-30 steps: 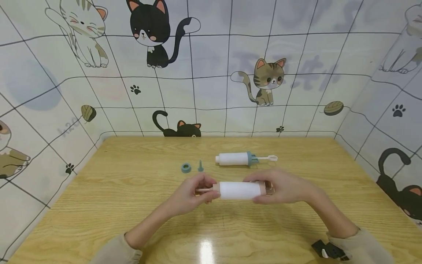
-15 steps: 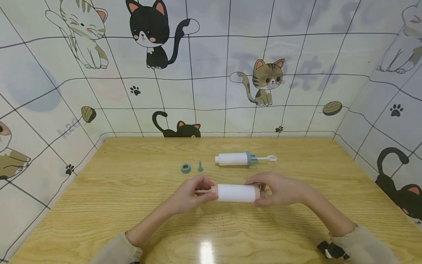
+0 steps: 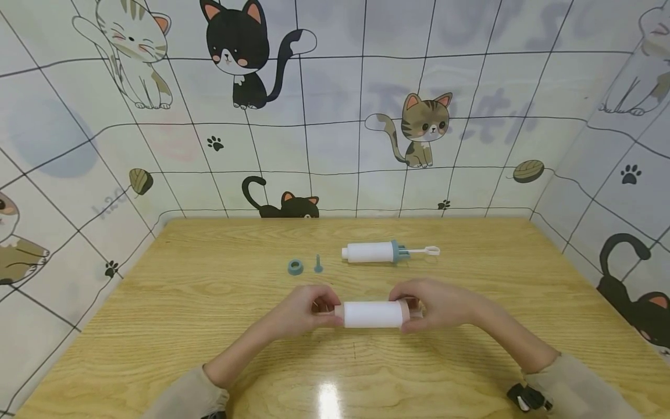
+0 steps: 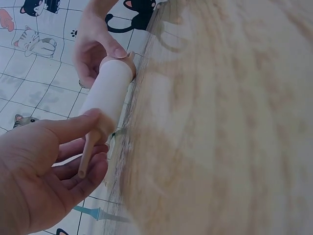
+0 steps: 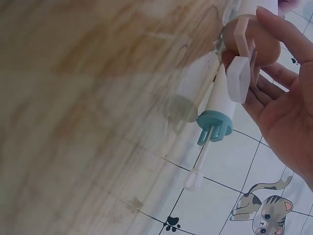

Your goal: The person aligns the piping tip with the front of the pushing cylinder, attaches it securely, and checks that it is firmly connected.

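A white tube with peach ends lies crosswise between my two hands, over the wooden table. My left hand grips its narrow left end, thumb on the near side. In the left wrist view a thin peach rod sticks out of that end, past the curled fingers. At the other end, my right hand holds the wide peach collar between thumb and fingers. Peach prongs and a pale flat end piece project from the collar beside the right palm. The right fingertips behind the collar are partly hidden.
Farther back on the table lies a similar white tube with a teal collar and a white looped handle. Left of it are a teal ring and a small teal peg. A cat-print backdrop encloses the table.
Both hands have brought the white tube nearer the person and slightly left. The peach rod, plain at the left end before, is now mostly covered by my left hand in the head view.
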`<act>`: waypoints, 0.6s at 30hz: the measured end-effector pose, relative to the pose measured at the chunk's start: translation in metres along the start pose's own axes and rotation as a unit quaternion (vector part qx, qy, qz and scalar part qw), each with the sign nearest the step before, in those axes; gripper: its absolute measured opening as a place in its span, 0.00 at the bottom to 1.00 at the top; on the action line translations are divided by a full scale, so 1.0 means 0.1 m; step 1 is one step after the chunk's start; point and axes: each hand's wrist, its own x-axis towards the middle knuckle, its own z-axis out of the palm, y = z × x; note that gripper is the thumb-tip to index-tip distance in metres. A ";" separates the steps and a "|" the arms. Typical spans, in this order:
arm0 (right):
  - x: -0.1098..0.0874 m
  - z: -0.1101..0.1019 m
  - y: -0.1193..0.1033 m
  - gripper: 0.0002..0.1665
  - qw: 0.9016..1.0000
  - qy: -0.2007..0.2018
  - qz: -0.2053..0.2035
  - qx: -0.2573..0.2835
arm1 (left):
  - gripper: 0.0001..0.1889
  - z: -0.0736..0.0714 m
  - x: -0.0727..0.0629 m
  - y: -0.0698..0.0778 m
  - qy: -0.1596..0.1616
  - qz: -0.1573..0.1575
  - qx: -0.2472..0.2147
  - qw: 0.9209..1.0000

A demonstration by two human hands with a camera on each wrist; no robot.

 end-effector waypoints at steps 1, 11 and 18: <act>0.00 0.00 0.01 0.26 1.000 -0.002 0.001 0.000 | 0.12 0.00 0.00 -0.01 -0.005 -0.003 0.002 1.000; 0.05 0.00 -0.01 0.28 1.000 -0.020 0.001 -0.005 | 0.13 -0.01 -0.01 -0.04 -0.030 -0.015 0.008 0.999; 0.05 -0.01 -0.02 0.34 0.999 -0.032 0.034 0.006 | 0.17 -0.03 -0.01 -0.03 -0.046 -0.024 0.005 0.999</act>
